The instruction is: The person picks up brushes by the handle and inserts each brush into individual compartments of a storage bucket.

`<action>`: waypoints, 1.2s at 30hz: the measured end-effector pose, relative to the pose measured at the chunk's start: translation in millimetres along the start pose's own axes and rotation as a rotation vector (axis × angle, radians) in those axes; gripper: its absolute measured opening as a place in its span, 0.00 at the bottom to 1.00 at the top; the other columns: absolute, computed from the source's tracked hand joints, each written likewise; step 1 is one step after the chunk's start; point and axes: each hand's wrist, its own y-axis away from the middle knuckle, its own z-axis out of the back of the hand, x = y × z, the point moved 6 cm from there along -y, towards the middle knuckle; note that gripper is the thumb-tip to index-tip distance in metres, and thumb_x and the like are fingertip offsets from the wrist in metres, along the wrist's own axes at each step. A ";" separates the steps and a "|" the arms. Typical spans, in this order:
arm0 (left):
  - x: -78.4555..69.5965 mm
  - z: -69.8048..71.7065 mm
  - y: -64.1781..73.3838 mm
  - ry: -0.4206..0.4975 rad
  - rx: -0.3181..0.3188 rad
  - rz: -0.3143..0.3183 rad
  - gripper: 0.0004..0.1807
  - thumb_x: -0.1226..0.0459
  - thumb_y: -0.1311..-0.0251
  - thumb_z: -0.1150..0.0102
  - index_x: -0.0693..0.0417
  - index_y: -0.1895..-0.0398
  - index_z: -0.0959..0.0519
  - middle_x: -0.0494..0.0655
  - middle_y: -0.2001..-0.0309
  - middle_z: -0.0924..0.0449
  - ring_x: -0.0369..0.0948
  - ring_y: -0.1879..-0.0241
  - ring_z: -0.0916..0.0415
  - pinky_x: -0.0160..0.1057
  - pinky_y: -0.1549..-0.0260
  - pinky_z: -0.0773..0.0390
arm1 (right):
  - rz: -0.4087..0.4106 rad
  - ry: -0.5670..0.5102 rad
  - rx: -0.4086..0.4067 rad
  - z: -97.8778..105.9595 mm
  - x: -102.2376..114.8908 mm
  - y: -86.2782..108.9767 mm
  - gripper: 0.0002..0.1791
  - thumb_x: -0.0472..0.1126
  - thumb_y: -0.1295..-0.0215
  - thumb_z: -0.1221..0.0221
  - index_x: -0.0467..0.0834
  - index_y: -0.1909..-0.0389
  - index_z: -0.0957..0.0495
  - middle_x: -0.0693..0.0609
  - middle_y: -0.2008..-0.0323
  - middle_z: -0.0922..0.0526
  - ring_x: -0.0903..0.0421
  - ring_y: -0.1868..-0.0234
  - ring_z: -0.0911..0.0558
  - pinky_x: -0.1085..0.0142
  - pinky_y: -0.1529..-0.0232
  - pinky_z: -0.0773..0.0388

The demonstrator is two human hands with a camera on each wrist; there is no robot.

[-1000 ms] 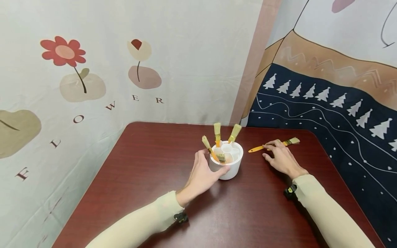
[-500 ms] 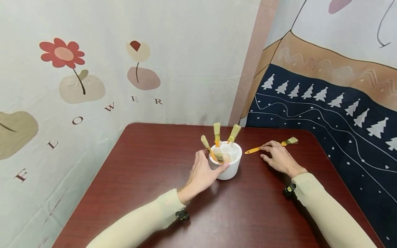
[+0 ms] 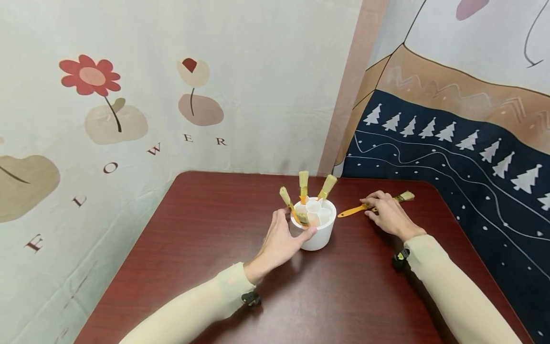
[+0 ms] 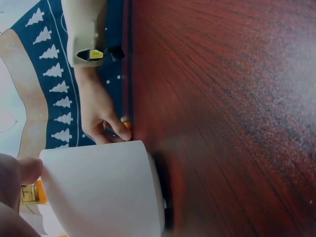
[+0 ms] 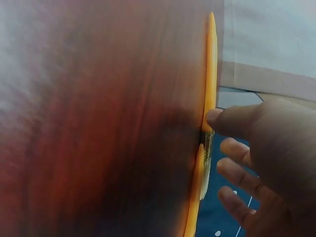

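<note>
In the head view, my left hand (image 3: 277, 246) grips a white round cup (image 3: 317, 239) with a divided top, thumb near the front rim and fingers around the left side. Several paintbrushes stand in it bristles up, among them one at the back (image 3: 303, 184); another sits low inside the rim. To the right, my right hand (image 3: 388, 215) pinches a yellow-handled paintbrush (image 3: 351, 211), its handle tip pointing toward the cup. The right wrist view shows my thumb on that handle (image 5: 211, 74), close to the metal ferrule. A second paintbrush (image 5: 194, 207) lies right beside it, its bristles (image 3: 405, 196) beyond my hand.
The dark red table (image 3: 206, 229) has a rounded far corner on each side. Close behind it hangs a pale curtain (image 3: 266, 95) with flower prints; a navy tree-print cloth (image 3: 429, 153) hangs along the right side.
The pinched paintbrush has swung slightly, its handle tip shifting left and nearer the front. My right fingers have drawn closer together around it. The left hand stays on the cup.
</note>
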 end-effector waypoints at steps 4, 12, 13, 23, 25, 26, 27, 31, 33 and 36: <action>-0.3 1.0 -0.1 -0.001 0.004 -0.002 0.52 0.36 0.32 0.22 0.61 0.20 0.30 0.58 0.24 0.25 0.57 0.25 0.19 0.64 0.26 0.19 | -0.012 0.031 0.022 -0.1 -3.9 -3.3 0.24 0.35 0.17 0.31 0.39 0.25 0.14 0.31 0.27 0.18 0.29 0.29 0.23 0.28 0.30 0.23; -0.4 0.2 0.4 -0.002 0.011 -0.001 0.52 0.36 0.32 0.22 0.61 0.20 0.29 0.57 0.25 0.25 0.57 0.25 0.19 0.63 0.25 0.19 | -0.012 0.041 -0.001 -3.3 -11.4 -6.8 0.17 0.36 0.17 0.30 0.43 0.33 0.09 0.34 0.32 0.15 0.30 0.33 0.22 0.29 0.36 0.22; -0.4 0.2 0.5 -0.003 0.012 -0.002 0.52 0.36 0.32 0.22 0.61 0.20 0.29 0.58 0.26 0.25 0.57 0.26 0.19 0.62 0.25 0.19 | -0.008 0.044 -0.009 -3.5 -11.4 -7.4 0.16 0.36 0.17 0.30 0.43 0.34 0.08 0.35 0.33 0.14 0.31 0.34 0.21 0.29 0.36 0.22; 0.1 1.0 0.5 -0.010 0.012 -0.015 0.51 0.37 0.32 0.21 0.63 0.22 0.29 0.59 0.26 0.24 0.57 0.28 0.19 0.62 0.27 0.19 | 0.049 0.036 -0.106 -0.5 -5.5 -9.6 0.10 0.36 0.26 0.22 0.44 0.48 0.10 0.42 0.46 0.06 0.36 0.43 0.15 0.35 0.41 0.22; 0.2 1.8 0.6 -0.011 0.009 -0.019 0.50 0.37 0.32 0.21 0.63 0.22 0.28 0.59 0.27 0.23 0.57 0.29 0.19 0.62 0.27 0.19 | 0.070 0.042 -0.132 0.8 -3.1 -9.7 0.10 0.36 0.27 0.21 0.45 0.51 0.11 0.44 0.50 0.05 0.37 0.45 0.14 0.36 0.42 0.22; 0.1 2.1 0.7 -0.009 0.008 -0.022 0.50 0.38 0.32 0.21 0.63 0.23 0.28 0.60 0.28 0.23 0.57 0.30 0.18 0.62 0.28 0.19 | 0.077 0.045 -0.142 1.4 -1.9 -9.7 0.10 0.36 0.28 0.21 0.46 0.52 0.11 0.45 0.52 0.04 0.38 0.46 0.13 0.37 0.43 0.22; 0.1 2.2 0.4 -0.012 0.007 -0.024 0.50 0.38 0.32 0.20 0.63 0.23 0.28 0.60 0.28 0.23 0.57 0.30 0.19 0.61 0.28 0.19 | 0.081 0.046 -0.151 1.8 -0.9 -9.8 0.10 0.35 0.28 0.20 0.46 0.53 0.11 0.46 0.53 0.04 0.38 0.46 0.13 0.38 0.43 0.22; -0.2 3.1 -0.5 -0.017 0.008 -0.033 0.49 0.38 0.32 0.20 0.64 0.23 0.28 0.60 0.29 0.22 0.57 0.32 0.18 0.60 0.30 0.18 | 0.079 0.039 -0.166 4.4 2.6 -9.0 0.10 0.36 0.28 0.21 0.46 0.52 0.11 0.47 0.53 0.03 0.40 0.47 0.13 0.40 0.42 0.23; -0.3 3.1 -1.1 -0.024 0.012 -0.040 0.49 0.39 0.32 0.20 0.63 0.24 0.27 0.59 0.30 0.22 0.56 0.35 0.18 0.58 0.33 0.18 | 0.072 0.031 -0.170 6.1 4.0 -7.9 0.10 0.36 0.28 0.21 0.46 0.52 0.12 0.47 0.53 0.03 0.40 0.47 0.13 0.40 0.42 0.24; -0.1 3.2 -1.2 -0.032 0.026 -0.041 0.48 0.38 0.31 0.21 0.62 0.24 0.27 0.58 0.32 0.22 0.53 0.39 0.19 0.54 0.37 0.18 | 0.064 0.014 -0.169 8.9 7.4 -5.5 0.11 0.36 0.27 0.21 0.46 0.51 0.11 0.46 0.53 0.03 0.40 0.46 0.13 0.41 0.43 0.24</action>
